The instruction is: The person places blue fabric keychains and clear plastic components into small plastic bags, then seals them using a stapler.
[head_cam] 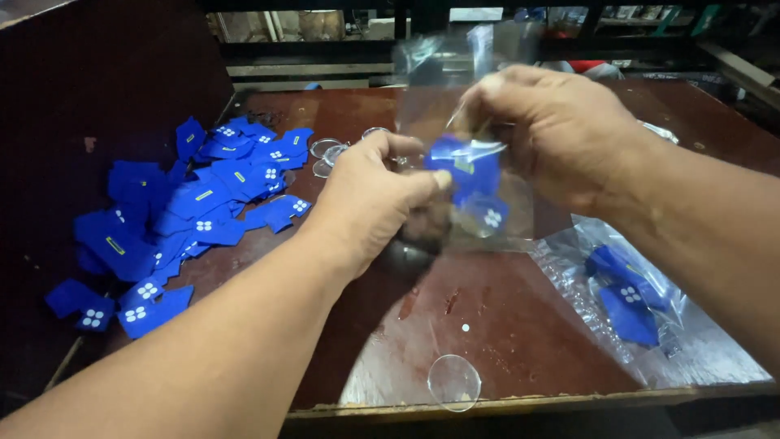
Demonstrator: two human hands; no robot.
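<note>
A heap of blue tags (191, 219) is lying at the left of the dark red counter (487, 325), spreading from the near left edge toward the far middle, each piece bearing small white dots or a yellow strip. Just right of the heap's far end, a few clear round discs (329, 150) are resting on the counter.

The left hand (370, 203) is hovering above the middle of the counter, its grip closed to a pinch: thumb and forefinger are pressing together on the left edge of a clear plastic bag (467, 138), with the other fingers curled under. Inside the bag a blue tag (471, 175) is sitting between the two hands, folded, with white dots showing on its lower part.

The right hand (561, 134) is gripping the bag from the right and above, its grip nearly closed, fingertips bunching the film against the blue tag; how the thumb is lying cannot be told, since the fingers are hiding it.

Near the front edge, below the hands, another clear disc (454, 382) is lying alone. At the right, a filled clear packet (630, 297) holding blue tags is lying flat on the counter, under the right forearm.
</note>
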